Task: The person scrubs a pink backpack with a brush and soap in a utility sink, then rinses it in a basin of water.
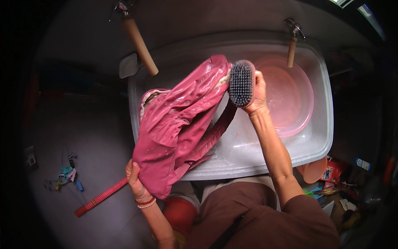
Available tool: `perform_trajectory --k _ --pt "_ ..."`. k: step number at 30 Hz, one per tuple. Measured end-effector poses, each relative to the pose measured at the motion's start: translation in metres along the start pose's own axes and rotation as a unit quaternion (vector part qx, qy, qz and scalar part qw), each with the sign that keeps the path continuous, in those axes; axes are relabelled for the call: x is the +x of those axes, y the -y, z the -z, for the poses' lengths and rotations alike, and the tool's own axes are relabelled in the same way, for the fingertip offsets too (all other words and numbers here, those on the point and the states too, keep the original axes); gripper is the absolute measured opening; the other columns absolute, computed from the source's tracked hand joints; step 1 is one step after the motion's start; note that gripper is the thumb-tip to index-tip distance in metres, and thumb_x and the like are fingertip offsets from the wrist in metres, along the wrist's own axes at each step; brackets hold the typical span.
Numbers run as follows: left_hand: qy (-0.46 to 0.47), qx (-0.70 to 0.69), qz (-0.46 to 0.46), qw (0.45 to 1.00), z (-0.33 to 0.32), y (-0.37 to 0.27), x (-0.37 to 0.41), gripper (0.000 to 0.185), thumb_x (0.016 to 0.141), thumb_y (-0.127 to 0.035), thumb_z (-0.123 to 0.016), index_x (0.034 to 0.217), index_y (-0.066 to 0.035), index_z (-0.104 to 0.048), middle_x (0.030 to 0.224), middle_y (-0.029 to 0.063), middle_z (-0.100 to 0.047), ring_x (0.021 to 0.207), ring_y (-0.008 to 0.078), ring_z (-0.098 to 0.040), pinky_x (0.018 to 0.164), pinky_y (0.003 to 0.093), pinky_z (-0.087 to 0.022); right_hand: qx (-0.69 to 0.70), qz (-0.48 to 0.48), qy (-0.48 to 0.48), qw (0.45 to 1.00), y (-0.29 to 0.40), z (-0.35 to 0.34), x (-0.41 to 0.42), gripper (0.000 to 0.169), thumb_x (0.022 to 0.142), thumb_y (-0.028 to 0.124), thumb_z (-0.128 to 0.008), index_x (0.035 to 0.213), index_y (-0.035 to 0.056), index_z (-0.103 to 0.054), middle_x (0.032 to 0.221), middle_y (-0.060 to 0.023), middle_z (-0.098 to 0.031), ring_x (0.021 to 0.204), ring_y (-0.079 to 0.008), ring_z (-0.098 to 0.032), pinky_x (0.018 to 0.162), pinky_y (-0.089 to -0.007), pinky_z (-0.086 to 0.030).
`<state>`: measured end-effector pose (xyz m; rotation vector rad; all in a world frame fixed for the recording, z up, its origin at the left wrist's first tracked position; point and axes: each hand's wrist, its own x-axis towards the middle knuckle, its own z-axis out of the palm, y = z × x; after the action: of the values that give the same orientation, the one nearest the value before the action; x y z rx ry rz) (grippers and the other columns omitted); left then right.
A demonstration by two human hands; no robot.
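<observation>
A wet pink backpack (174, 124) with soap suds on its surface is held slantwise over the left side of a grey sink (245, 152). My left hand (136, 180) grips its lower left end, the thumb on the fabric. A dark-bristled scrubbing brush (241, 83) is in my right hand (259, 96), its bristles turned up towards me. The brush sits beside the upper end of the backpack, where a pale inner edge shows; whether those fingers also hold the fabric is hidden. A strap (217, 130) of the backpack hangs down into the sink.
A pink plastic basin (306, 115) with water stands in the sink's right side. Taps with tan tubes (141, 46) (291, 53) jut from the wall. A red corrugated hose (102, 197) and clothes pegs (67, 174) are at left; an orange cup (315, 171) and a red OMO packet (331, 171) at right.
</observation>
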<state>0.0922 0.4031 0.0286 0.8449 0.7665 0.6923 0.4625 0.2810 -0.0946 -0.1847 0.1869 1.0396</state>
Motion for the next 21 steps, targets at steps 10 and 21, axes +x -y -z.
perform_trajectory --k 10,21 --pt "-0.140 0.380 0.103 0.908 0.153 0.077 0.060 0.030 0.089 -0.010 -0.064 0.116 0.002 -0.060 0.105 0.0077 -0.065 0.102 0.0187 -0.061 0.092 0.0290 -0.046 -0.843 0.157 -0.050 0.512 -0.092 -0.065 0.082 0.060 0.083 0.053 -0.056 0.110 0.0004 -0.061 0.089 -0.0276 -0.065 0.090 -0.0430 -0.065 0.076 -0.0503 -0.052" --pt "-0.015 0.735 -0.022 0.678 0.018 0.143 0.049 0.085 0.087 -0.055 -0.055 0.150 -0.006 -0.024 0.153 0.0251 -0.021 0.136 0.0449 -0.029 0.108 0.0574 -0.026 -0.803 0.156 -0.047 0.574 -0.115 0.005 0.090 0.061 0.078 0.035 -0.065 0.128 0.0027 -0.053 0.105 -0.0227 -0.062 0.090 -0.0391 -0.064 0.079 -0.0432 -0.051"
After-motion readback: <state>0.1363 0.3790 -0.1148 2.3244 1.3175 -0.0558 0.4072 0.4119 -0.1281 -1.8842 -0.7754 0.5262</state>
